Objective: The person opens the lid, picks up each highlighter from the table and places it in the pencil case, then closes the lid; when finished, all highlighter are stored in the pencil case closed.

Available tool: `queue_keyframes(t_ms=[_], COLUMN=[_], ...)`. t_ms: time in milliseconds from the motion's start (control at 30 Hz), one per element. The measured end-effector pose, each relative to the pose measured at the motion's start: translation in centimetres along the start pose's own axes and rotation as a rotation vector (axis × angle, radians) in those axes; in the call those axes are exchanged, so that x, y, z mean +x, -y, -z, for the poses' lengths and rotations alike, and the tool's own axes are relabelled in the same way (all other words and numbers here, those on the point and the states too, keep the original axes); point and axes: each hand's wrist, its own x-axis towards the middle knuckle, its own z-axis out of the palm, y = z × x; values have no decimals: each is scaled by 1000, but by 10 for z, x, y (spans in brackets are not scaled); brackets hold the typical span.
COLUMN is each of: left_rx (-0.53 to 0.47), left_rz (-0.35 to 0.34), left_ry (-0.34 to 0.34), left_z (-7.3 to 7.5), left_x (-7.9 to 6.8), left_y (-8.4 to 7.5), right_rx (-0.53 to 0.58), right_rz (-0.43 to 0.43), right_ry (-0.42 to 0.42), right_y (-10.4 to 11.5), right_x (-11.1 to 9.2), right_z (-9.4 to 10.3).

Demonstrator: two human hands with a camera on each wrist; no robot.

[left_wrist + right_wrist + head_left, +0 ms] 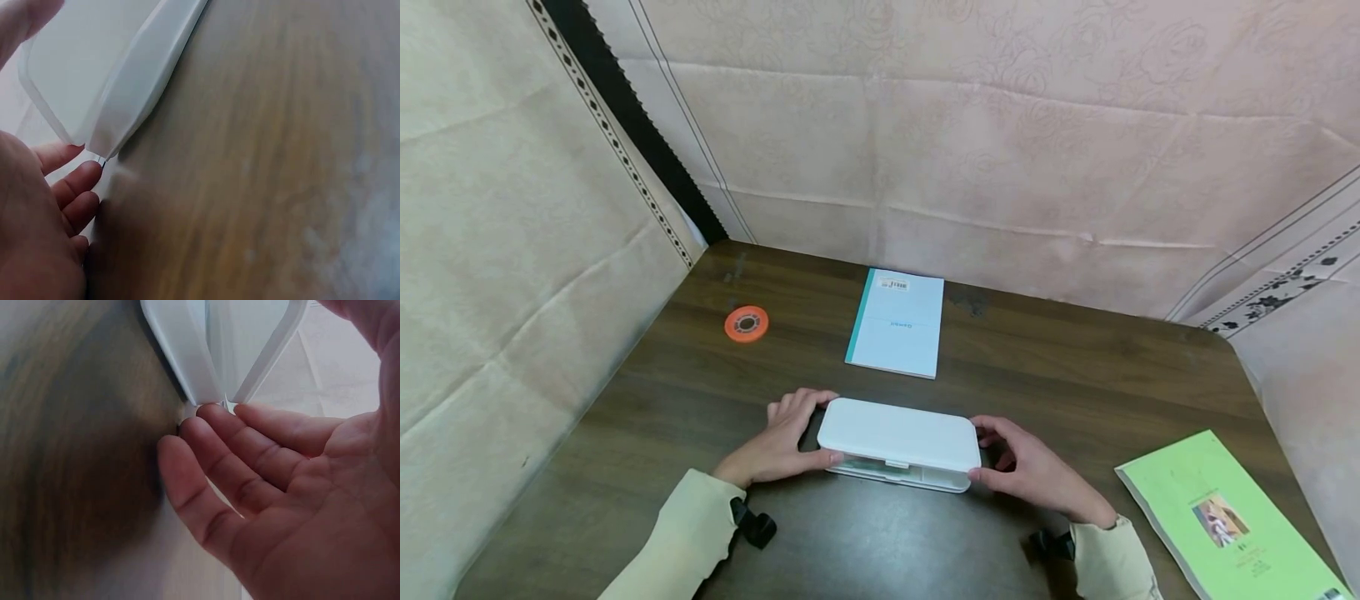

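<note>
A white pencil case [901, 432] sits on the table with its lid slightly raised along the front. My left hand [782, 440] holds the left end, thumb at the front edge and fingers toward the back corner. At the opposite end my right hand [1028, 463] grips it the same way, its thumb at the front corner. Both wrist views show the white case [134, 87] parted like a V, with fingertips [209, 412] at the hinge side. Contents are mostly hidden; something pale green shows through the front gap.
Behind the case lies a light blue booklet [898, 333]. An orange ring-shaped disc [747, 324] is at the back left of the brown wooden table [1060, 367]. A green book [1240, 517] lies at the right edge. Pale cloth [970, 150] hangs around the table.
</note>
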Motion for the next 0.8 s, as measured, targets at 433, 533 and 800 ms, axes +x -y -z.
queue_keyframes(t_ms=[433, 533, 800], left_rx=[18, 32, 39], left_rz=[19, 31, 32], left_ry=[-8, -10, 1], left_z=[-2, -3, -5], left_x=[-1, -1, 0], left_y=[-1, -1, 1], right_rx=[-249, -286, -321], right_rz=[4, -18, -97], right_ry=[-84, -108, -114], right_y=[8, 10, 14], right_x=[0, 0, 1], right_z=[-13, -18, -24])
